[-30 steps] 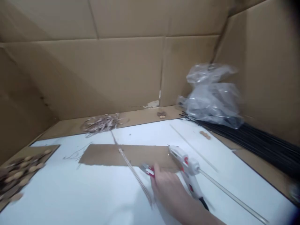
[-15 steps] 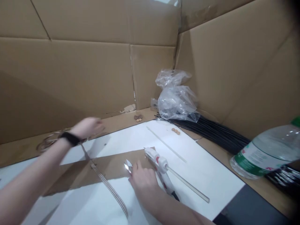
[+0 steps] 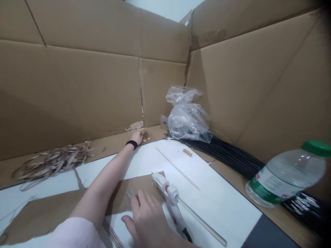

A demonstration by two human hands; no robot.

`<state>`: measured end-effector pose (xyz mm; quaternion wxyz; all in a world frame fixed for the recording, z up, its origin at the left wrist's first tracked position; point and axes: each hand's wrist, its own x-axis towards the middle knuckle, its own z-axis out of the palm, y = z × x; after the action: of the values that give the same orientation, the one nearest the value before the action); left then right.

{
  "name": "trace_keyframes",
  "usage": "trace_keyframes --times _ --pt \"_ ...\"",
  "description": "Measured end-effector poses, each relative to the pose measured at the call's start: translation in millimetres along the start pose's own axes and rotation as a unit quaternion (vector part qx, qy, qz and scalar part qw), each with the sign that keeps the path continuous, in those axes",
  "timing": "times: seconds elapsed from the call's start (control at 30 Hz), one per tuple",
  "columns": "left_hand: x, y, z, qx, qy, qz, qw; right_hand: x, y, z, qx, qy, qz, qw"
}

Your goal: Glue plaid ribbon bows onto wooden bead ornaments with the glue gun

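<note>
My left hand (image 3: 137, 137), with a black band at the wrist, reaches far across to the small pile of brown and tan round pieces (image 3: 146, 136) near the back wall; its fingertips are hard to make out. Low in the middle, my right hand (image 3: 148, 217) has its thumb apart from the fingers. Just past those fingers, blurred pointed blades of small snips (image 3: 130, 194) show over the brown cardboard strip (image 3: 121, 193). To the right of this hand lies a white glue gun (image 3: 165, 187) with a clear glue stick in it. A checked ribbon (image 3: 112, 234) runs beneath my left arm.
Heaped ribbon (image 3: 60, 160) lies at the back left. A clear plastic bag (image 3: 187, 120) rests on black rods (image 3: 227, 151) along the right wall, near a green-capped water bottle (image 3: 281, 179). Several tan discs (image 3: 187, 152) and another glue stick (image 3: 178, 168) lie on the white board.
My left hand has moved right and away from the ribbon heap to the small round pieces. My right thumb has spread from the fingers beside the snips. The view has shifted slightly.
</note>
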<state>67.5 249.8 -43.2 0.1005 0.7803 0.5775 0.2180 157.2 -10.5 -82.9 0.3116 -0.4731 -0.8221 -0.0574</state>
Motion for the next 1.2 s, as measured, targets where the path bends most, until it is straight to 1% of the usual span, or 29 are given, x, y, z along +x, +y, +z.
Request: trace_keyframes --times 0.07,0.13,0.17,0.23,0.3,0.37,0.4,0.47,0.5,0.53,0.6,0.63,0.67,0.73,0.77,0.83,0.9,0.93,0.97,1.0,1.07,1.1,1.13,1.17,1.2 --pt "-15.9 -3.0 -16.1 -0.012 0.002 0.011 1.0 0.1 -0.7 -3.4 0.038 0.008 0.003 0.999" --pt "-45.3 -2.5 -36.9 -0.025 -0.002 0.032 0.999 0.9 -1.5 -9.5 0.082 0.011 0.013 0.996" --pt "-65.4 -0.5 -47.8 -0.032 -0.009 0.044 0.998 1.4 -1.7 -13.3 0.101 0.014 0.016 0.995" --pt "-113.0 7.3 -67.9 -0.048 -0.037 0.07 0.996 2.6 -1.7 -21.9 0.133 0.029 0.013 0.991" --pt "-162.2 18.9 -82.8 -0.066 -0.073 0.088 0.991 4.3 -1.1 -30.1 0.164 0.051 0.013 0.985" --pt "-202.5 30.4 -90.8 -0.11 -0.098 0.101 0.984 6.5 -0.1 -36.3 0.221 0.048 0.035 0.973" --pt "-217.4 34.9 -92.3 -0.135 -0.106 0.094 0.981 7.7 0.5 -38.3 0.267 0.034 0.052 0.962" --pt "-237.0 39.1 -91.3 -0.177 -0.109 0.078 0.975 10.0 1.8 -39.6 0.375 -0.022 0.074 0.924" --pt "-243.1 38.7 -89.4 -0.185 -0.096 0.065 0.976 10.9 2.5 -39.0 0.419 -0.043 0.087 0.903" --pt "-248.0 37.1 -86.9 -0.18 -0.068 0.051 0.98 11.6 3.2 -37.7 0.451 -0.057 0.105 0.885" --pt "-258.0 31.3 -80.1 -0.135 0.001 0.027 0.99 12.4 4.8 -33.6 0.485 -0.062 0.163 0.857" --pt "-264.2 28.0 -75.7 -0.101 0.024 0.024 0.994 12.8 5.6 -31.3 0.497 -0.061 0.192 0.844" --pt "-271.4 25.0 -70.6 -0.07 0.023 0.033 0.997 13.3 6.2 -29.0 0.51 -0.064 0.216 0.83" --pt "-287.2 20.5 -58.1 -0.03 -0.045 0.094 0.994 14.6 7.3 -25.3 0.536 -0.072 0.248 0.804" --pt "-294.4 19.1 -51.3 -0.017 -0.072 0.14 0.987 15.2 7.6 -24.0 0.545 -0.075 0.256 0.795" --pt "-304.8 17.5 -38.6 -0.005 -0.112 0.213 0.971 16.2 8.0 -22.7 0.556 -0.081 0.265 0.784" --pt "-308.0 16.9 -30.9 -0.016 -0.135 0.242 0.961 16.4 8.1 -22.9 0.564 -0.083 0.267 0.777" --pt "-307.2 16.8 -30.1 -0.032 -0.134 0.235 0.962 16.3 8.1 -23.4 0.57 -0.082 0.266 0.773" --pt "-305.5 17.0 -31.5 -0.056 -0.126 0.207 0.969 16.0 8.1 -24.0 0.576 -0.08 0.265 0.769" --pt "-303.3 17.8 -35.2 -0.087 -0.109 0.161 0.977 15.7 7.9 -24.7 0.583 -0.077 0.263 0.764" --pt "-298.5 22.2 -47.4 -0.154 -0.051 0.032 0.986 15.4 7.2 -26.3 0.596 -0.071 0.259 0.756" --pt "-296.3 26.3 -54.4 -0.183 -0.015 -0.029 0.983 15.4 6.5 -27.0 0.599 -0.069 0.259 0.754" --pt "-294.1 31.7 -61.0 -0.205 0.016 -0.068 0.976 15.5 5.6 -27.8 0.6 -0.07 0.26 0.753" --pt "-291.8 37.9 -66.2 -0.225 0.034 -0.085 0.97 15.6 4.6 -28.5 0.599 -0.071 0.261 0.754" --pt "-289.3 44.6 -69.7 -0.241 0.039 -0.092 0.965 15.7 3.5 -29.2 0.596 -0.072 0.264 0.755"
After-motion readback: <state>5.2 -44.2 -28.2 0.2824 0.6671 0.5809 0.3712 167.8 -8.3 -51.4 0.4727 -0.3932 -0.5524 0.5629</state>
